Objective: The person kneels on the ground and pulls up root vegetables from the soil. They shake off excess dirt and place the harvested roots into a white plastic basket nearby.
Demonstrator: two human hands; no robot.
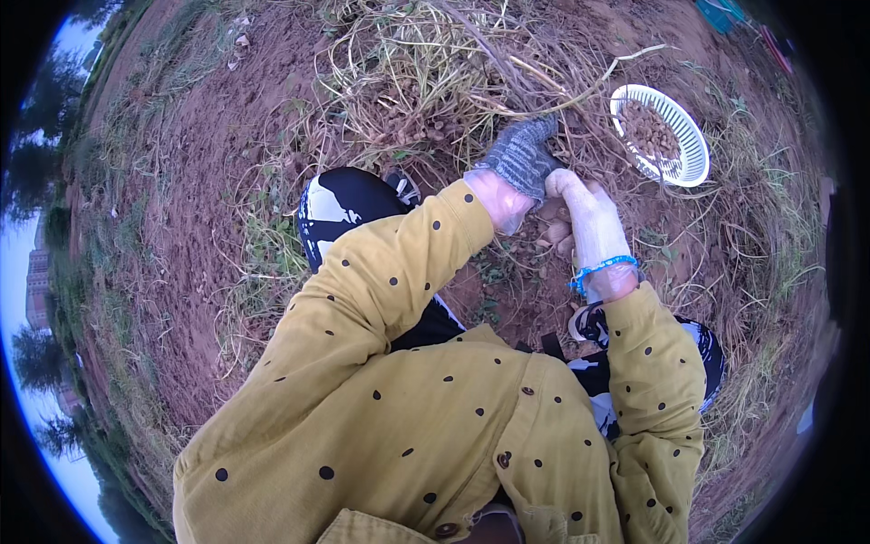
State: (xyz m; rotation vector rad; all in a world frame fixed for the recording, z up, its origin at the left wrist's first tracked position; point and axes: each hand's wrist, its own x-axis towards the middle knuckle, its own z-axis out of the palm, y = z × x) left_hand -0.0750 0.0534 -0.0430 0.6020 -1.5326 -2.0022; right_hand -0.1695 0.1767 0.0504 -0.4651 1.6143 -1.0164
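My left hand (522, 160), in a grey striped knit glove over a clear plastic one, is curled around dry peanut plant stems (503, 61) that run away from me. My right hand (586, 207), in a white knit glove with a blue bracelet at the wrist, meets it at the fingertips. The right fingers bend downward, and what they hold is hidden. Peanut pods (557, 234) show just below and between my hands. Right of them, a white slotted plastic basket (694, 153) stands tilted in view with peanuts (649, 129) inside.
A heap of pulled peanut plants (408, 88) with pods at their roots lies ahead. My shoes (404, 187) and knees flank the reddish soil (469, 292). Dry grass (768, 272) grows to the right; a teal container (720, 15) is at the far right.
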